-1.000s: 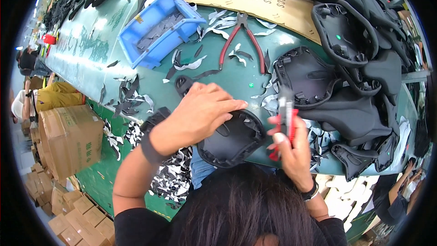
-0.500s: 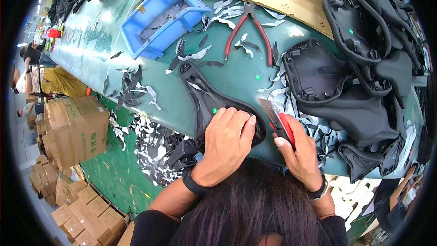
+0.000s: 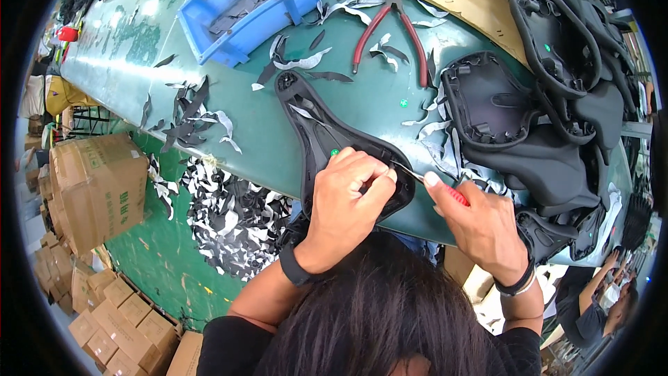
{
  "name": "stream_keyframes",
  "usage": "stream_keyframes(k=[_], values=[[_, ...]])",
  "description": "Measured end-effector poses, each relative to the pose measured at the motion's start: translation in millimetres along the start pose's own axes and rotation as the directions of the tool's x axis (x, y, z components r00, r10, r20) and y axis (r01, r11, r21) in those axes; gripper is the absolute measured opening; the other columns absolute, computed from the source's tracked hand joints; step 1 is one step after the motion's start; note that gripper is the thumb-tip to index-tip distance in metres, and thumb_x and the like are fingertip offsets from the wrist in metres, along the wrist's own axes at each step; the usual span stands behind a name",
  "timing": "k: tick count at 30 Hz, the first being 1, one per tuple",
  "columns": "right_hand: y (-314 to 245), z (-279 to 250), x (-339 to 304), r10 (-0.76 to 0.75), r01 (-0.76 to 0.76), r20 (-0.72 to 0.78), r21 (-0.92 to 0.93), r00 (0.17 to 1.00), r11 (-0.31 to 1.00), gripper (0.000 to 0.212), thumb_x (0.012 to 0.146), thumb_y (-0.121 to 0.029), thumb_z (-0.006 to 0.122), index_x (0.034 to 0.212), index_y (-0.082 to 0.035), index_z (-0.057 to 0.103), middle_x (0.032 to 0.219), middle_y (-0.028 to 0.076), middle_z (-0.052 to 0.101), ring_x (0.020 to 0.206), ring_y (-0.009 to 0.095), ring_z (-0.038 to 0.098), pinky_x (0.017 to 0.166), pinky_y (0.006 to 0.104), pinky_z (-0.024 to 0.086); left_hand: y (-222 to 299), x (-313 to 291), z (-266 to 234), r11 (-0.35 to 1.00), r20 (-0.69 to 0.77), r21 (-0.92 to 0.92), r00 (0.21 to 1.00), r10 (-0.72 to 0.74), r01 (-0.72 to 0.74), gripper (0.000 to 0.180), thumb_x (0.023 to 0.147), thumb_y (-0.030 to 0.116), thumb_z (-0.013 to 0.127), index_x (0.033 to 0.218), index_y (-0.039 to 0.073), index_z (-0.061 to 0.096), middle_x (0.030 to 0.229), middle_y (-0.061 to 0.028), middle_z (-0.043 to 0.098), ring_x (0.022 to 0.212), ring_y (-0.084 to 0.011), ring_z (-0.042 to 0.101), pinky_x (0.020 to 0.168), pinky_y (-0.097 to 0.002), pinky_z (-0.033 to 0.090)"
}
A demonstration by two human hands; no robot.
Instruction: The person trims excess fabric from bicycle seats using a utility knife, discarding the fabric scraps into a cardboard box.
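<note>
A black bicycle saddle (image 3: 306,120) lies underside up at the table's near edge, its narrow nose pointing away to the left. My left hand (image 3: 348,198) is closed over its wide rear part, thumb and fingers near the rim. In my right hand (image 3: 483,226) is a red utility knife (image 3: 457,197), mostly hidden by the fingers. Its blade reaches left to the saddle's inner right rim, close to my left thumb; whether the tip cuts in is too small to tell. A pale strip lies inside the saddle.
Red-handled pliers (image 3: 394,28) lie beyond the saddle. A blue bin (image 3: 240,45) holds dark scraps. More saddles (image 3: 487,101) pile up at right. Trimmed strips (image 3: 191,115) litter the green table (image 3: 243,108) and a heap (image 3: 233,226) on the floor. Cardboard boxes (image 3: 101,188) stand at left.
My right hand has swung the knife from upright, clear of the saddle, down so that its blade points left onto the rim. My left fingers are more curled. The whole view has shifted slightly.
</note>
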State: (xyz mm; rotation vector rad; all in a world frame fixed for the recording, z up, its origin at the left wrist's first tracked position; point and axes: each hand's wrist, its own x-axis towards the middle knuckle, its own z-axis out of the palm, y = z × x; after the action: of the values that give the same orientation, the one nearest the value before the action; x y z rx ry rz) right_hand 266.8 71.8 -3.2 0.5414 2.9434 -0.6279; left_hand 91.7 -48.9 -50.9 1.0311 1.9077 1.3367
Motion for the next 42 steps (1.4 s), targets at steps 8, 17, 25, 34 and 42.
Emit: stream_keyframes(k=[8, 17, 25, 34, 42], values=[[-33, 62, -50, 0.325, -0.279, -0.143, 0.267, 0.935, 0.922, 0.065, 0.081, -0.012, 0.072, 0.14, -0.017, 0.045, 0.078, 0.012, 0.054, 0.056, 0.031, 0.058, 0.048, 0.0413, 0.044, -7, 7, -11, 0.633, 0.071, -0.749, 0.973, -0.22, 0.198, 0.015, 0.09, 0.005, 0.053, 0.078, -0.001, 0.059, 0.075, -0.0036, 0.058, 0.068, -0.01, 0.052, 0.068, -0.0245, 0.043], [-12, 42, -37, 0.224, -0.075, -0.325, 0.413, 0.919, 0.907, 0.056, 0.078, -0.001, 0.07, 0.131, -0.005, 0.053, 0.073, 0.012, 0.057, 0.055, 0.027, 0.057, 0.051, 0.0347, 0.046, -4, 1, 1, 0.933, -0.002, 0.311, 0.982, 0.19, -0.18, 0.014, 0.079, 0.007, 0.072, 0.077, 0.002, 0.059, 0.067, -0.0063, 0.052, 0.063, -0.0209, 0.049, 0.058, -0.033, 0.039], [-16, 28, -13, 0.146, -0.106, -0.141, 0.254, 0.979, 0.961, 0.058, 0.081, -0.011, 0.071, 0.135, -0.017, 0.053, 0.072, 0.008, 0.049, 0.051, 0.026, 0.053, 0.049, 0.0378, 0.043, -1, 7, -22, 0.998, 0.192, -0.005, 0.98, -0.061, 0.063, 0.023, 0.086, 0.015, 0.066, 0.069, 0.002, 0.058, 0.061, -0.0067, 0.051, 0.064, -0.0215, 0.046, 0.065, -0.0351, 0.035], [-29, 54, -42, 0.323, -0.271, -0.242, 0.225, 0.915, 0.936, 0.061, 0.078, -0.01, 0.073, 0.136, -0.019, 0.053, 0.072, 0.008, 0.054, 0.054, 0.026, 0.056, 0.049, 0.0376, 0.044, 10, 36, -49, 0.778, 0.111, -0.629, 0.988, 0.104, -0.011, 0.02, 0.091, 0.021, 0.057, 0.099, 0.002, 0.058, 0.084, -0.006, 0.058, 0.078, -0.0195, 0.052, 0.072, -0.0328, 0.041], [-10, 32, -20, 0.279, -0.157, -0.317, 0.36, 0.907, 0.92, 0.055, 0.085, -0.007, 0.066, 0.136, -0.005, 0.046, 0.098, 0.018, 0.062, 0.081, 0.033, 0.065, 0.072, 0.0378, 0.051, 11, 70, -86, 0.678, 0.531, 0.591, 0.843, 0.082, -0.438, 0.051, 0.076, 0.029, 0.075, 0.115, 0.002, 0.057, 0.097, -0.0114, 0.056, 0.094, -0.03, 0.055, 0.079, -0.0407, 0.042]])
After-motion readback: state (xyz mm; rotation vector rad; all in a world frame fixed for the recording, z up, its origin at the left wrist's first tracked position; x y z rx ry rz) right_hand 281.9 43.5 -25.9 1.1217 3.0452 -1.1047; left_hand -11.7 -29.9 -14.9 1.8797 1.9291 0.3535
